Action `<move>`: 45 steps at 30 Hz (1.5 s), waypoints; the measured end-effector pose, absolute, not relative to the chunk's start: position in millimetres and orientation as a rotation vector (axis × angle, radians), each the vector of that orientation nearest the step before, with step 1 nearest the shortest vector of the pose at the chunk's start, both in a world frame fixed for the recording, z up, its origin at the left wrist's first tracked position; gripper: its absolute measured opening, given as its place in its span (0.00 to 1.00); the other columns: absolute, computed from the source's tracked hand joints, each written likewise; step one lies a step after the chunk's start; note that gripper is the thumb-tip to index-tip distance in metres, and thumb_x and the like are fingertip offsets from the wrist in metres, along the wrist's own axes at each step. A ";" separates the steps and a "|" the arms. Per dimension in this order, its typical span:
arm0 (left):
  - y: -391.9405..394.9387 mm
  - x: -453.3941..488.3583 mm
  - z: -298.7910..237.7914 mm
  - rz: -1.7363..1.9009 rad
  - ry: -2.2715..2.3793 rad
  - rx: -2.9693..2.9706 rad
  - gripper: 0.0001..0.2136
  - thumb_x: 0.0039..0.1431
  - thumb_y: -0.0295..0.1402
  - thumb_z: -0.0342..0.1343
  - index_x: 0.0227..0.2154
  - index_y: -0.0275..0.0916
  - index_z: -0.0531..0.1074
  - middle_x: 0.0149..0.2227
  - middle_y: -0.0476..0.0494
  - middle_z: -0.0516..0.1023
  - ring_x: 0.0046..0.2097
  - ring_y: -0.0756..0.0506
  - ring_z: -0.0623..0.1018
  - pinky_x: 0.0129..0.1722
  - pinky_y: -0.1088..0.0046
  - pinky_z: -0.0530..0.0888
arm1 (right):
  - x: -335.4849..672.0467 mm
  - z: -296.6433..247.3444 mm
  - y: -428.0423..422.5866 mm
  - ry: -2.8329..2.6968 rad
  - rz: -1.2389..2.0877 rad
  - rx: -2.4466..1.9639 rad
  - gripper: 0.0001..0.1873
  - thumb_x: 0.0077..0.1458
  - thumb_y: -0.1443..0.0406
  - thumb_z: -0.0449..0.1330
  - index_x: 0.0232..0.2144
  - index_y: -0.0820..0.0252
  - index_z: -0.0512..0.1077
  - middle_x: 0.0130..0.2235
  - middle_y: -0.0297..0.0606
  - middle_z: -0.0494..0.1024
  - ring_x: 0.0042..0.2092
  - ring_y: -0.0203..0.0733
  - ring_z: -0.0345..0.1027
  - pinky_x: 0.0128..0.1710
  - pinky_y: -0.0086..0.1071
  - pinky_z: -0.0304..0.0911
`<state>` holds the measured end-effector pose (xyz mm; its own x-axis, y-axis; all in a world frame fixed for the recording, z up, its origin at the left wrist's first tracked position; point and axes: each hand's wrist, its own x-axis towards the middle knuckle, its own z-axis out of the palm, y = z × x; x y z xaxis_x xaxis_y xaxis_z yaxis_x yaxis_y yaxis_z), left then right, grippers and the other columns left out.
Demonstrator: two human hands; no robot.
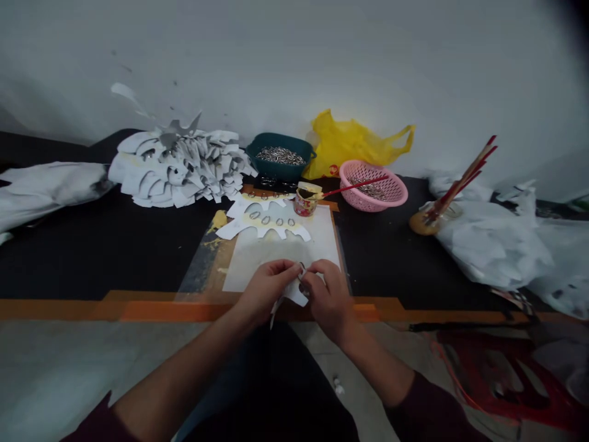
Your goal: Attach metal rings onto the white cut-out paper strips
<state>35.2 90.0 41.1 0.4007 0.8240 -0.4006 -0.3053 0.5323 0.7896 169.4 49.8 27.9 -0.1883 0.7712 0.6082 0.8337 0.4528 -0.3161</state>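
Carefully — the left grip (265,290) pinches a paper cutout (294,296) firm while the right grip (327,302) presses a metal ring (302,268) to it.

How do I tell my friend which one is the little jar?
On the dark table, find the teal tub of metal rings. Just in front of it sits a small jar smeared with yellow. It is the only thing with a thin red brush resting in its top.
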 end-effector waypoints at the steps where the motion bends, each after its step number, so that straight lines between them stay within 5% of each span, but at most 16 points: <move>1: 89.2 35.1 40.7 0.803 0.879 0.684 0.12 0.41 0.38 0.63 0.24 0.35 0.72 0.20 0.48 0.74 0.22 0.51 0.70 0.22 0.77 0.65 | 168.9 28.9 49.9 -1.977 -0.096 -1.345 0.11 0.55 0.71 0.50 0.25 0.59 0.69 0.34 0.39 0.68 0.38 0.40 0.60 0.37 0.34 0.60; 7: 87.3 32.1 40.3 0.837 0.850 0.632 0.18 0.46 0.47 0.57 0.26 0.33 0.73 0.22 0.45 0.74 0.24 0.49 0.72 0.26 0.73 0.69 | 166.1 28.5 49.3 -1.973 -0.109 -1.338 0.10 0.55 0.71 0.50 0.27 0.57 0.70 0.34 0.39 0.68 0.41 0.41 0.60 0.40 0.34 0.61; 14: 85.5 31.0 46.9 0.806 0.958 0.757 0.10 0.38 0.33 0.64 0.23 0.35 0.69 0.21 0.50 0.73 0.22 0.52 0.70 0.23 0.78 0.66 | 167.2 25.5 50.1 -1.915 -0.125 -1.268 0.07 0.55 0.70 0.53 0.28 0.58 0.70 0.34 0.38 0.67 0.39 0.40 0.60 0.38 0.34 0.61; 22: 74.4 38.6 41.2 0.921 1.238 1.222 0.10 0.45 0.37 0.58 0.28 0.36 0.72 0.23 0.48 0.74 0.25 0.50 0.73 0.25 0.77 0.68 | 187.4 34.2 41.2 -1.536 0.394 -1.342 0.06 0.52 0.69 0.55 0.35 0.56 0.66 0.34 0.35 0.70 0.40 0.40 0.65 0.43 0.36 0.60; 34: 68.0 42.2 38.4 0.933 1.208 1.368 0.08 0.47 0.36 0.58 0.28 0.38 0.74 0.26 0.49 0.76 0.28 0.50 0.73 0.28 0.77 0.69 | 176.3 32.4 41.2 -1.556 0.558 -1.408 0.14 0.51 0.71 0.54 0.42 0.57 0.64 0.35 0.35 0.71 0.41 0.40 0.65 0.46 0.38 0.59; 42: 71.8 36.8 41.5 0.922 1.042 0.694 0.09 0.38 0.30 0.63 0.23 0.35 0.69 0.20 0.50 0.74 0.22 0.51 0.73 0.23 0.77 0.70 | 161.8 15.7 35.8 -1.668 0.177 -1.299 0.06 0.52 0.71 0.53 0.33 0.57 0.64 0.33 0.36 0.69 0.42 0.42 0.62 0.45 0.41 0.57; 45: 71.8 34.5 39.9 0.965 1.082 0.729 0.09 0.38 0.30 0.63 0.23 0.35 0.69 0.20 0.51 0.74 0.22 0.52 0.72 0.23 0.78 0.69 | 162.8 17.3 32.9 -1.641 0.210 -1.349 0.08 0.52 0.70 0.54 0.37 0.57 0.64 0.33 0.36 0.70 0.42 0.43 0.63 0.45 0.42 0.57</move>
